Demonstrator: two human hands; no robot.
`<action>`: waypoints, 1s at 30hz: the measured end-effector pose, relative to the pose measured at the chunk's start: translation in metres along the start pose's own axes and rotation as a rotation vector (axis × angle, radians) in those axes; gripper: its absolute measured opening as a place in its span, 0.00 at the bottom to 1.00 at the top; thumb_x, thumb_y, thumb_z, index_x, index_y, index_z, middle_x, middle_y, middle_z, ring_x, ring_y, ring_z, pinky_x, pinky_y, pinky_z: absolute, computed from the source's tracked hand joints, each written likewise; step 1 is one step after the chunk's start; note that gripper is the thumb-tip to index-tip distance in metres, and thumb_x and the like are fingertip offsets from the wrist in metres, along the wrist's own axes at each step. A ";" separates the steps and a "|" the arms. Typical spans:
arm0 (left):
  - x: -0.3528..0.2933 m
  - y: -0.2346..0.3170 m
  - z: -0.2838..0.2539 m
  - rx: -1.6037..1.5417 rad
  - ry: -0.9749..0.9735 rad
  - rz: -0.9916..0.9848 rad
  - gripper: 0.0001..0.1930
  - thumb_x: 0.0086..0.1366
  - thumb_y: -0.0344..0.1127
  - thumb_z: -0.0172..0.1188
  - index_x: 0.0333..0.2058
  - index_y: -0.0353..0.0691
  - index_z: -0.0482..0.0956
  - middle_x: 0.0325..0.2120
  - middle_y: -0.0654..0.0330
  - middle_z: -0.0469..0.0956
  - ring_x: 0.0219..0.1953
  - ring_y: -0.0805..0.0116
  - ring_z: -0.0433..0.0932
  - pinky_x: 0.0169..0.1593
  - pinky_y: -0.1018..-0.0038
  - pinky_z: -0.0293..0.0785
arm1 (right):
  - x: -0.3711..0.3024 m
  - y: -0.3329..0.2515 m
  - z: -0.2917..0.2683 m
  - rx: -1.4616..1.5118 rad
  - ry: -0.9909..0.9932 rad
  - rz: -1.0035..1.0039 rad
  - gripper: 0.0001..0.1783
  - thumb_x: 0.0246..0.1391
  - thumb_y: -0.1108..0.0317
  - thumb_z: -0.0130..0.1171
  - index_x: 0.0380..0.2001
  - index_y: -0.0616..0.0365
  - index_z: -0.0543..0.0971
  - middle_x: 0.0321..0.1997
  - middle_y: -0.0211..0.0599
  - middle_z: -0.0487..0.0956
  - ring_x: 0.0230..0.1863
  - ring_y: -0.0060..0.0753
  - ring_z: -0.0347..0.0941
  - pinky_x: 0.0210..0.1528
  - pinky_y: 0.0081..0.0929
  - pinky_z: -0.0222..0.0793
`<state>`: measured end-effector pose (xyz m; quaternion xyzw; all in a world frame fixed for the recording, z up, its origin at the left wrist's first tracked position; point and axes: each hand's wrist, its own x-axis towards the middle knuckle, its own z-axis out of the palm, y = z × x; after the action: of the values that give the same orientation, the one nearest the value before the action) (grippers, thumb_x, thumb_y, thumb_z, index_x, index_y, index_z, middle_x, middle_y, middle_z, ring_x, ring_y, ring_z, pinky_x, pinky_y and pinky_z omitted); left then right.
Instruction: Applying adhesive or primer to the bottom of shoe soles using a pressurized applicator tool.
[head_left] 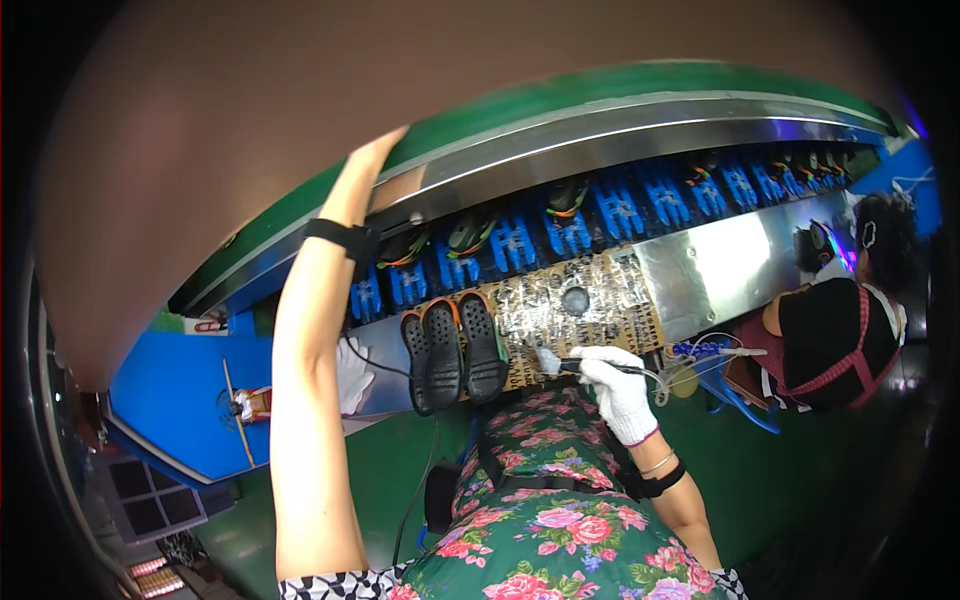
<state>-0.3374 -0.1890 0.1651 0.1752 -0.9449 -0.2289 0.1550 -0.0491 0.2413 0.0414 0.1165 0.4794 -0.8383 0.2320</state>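
My right hand [618, 392], in a white glove, is closed around the dark handle of a brush [548, 361]. Its pale bristles point left, over the near edge of a tape-covered cardboard sheet [620, 285]. Left of the brush, three black clogs [443, 350] with hole patterns and orange and green trim lie side by side. My bare left arm stretches up past the clogs, with a black band around it. The visible part of my left hand [372, 170] is over the metal and green edge at the back; its fingers are hidden by a large brown blur.
Behind the cardboard runs a row of blue racks [620, 210], several carrying dark clogs. A round dark disc [576, 300] sits on the cardboard. At right are a shiny metal tabletop [710, 265] and a co-worker [825, 340]. A blue table [180, 400] stands left; cables hang nearby.
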 end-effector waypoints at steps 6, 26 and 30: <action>-0.101 -0.023 -0.063 -0.879 0.030 0.058 0.11 0.75 0.40 0.60 0.45 0.37 0.79 0.40 0.61 0.76 0.47 0.72 0.77 0.49 0.75 0.76 | -0.007 -0.009 0.001 0.010 0.007 0.007 0.13 0.53 0.79 0.66 0.43 0.66 0.86 0.40 0.41 0.87 0.32 0.24 0.80 0.35 0.19 0.74; -0.418 0.015 0.019 -2.086 -0.632 -0.889 0.32 0.63 0.47 0.61 0.59 0.29 0.73 0.48 0.38 0.82 0.49 0.41 0.83 0.55 0.52 0.81 | -0.025 -0.082 0.107 -0.352 -0.390 -0.446 0.10 0.49 0.84 0.68 0.37 0.65 0.85 0.48 0.50 0.85 0.44 0.35 0.83 0.45 0.26 0.80; -0.426 0.040 0.033 -2.540 -0.664 -0.791 0.55 0.58 0.82 0.52 0.60 0.30 0.72 0.47 0.37 0.81 0.49 0.41 0.83 0.55 0.50 0.81 | -0.021 -0.082 0.102 -0.592 -0.374 -0.637 0.09 0.48 0.82 0.70 0.36 0.65 0.87 0.39 0.45 0.87 0.39 0.31 0.83 0.43 0.28 0.80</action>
<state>0.0195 0.0282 0.0665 0.1069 0.0332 -0.9888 -0.0992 -0.0694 0.1950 0.1635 -0.2605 0.6596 -0.7016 0.0690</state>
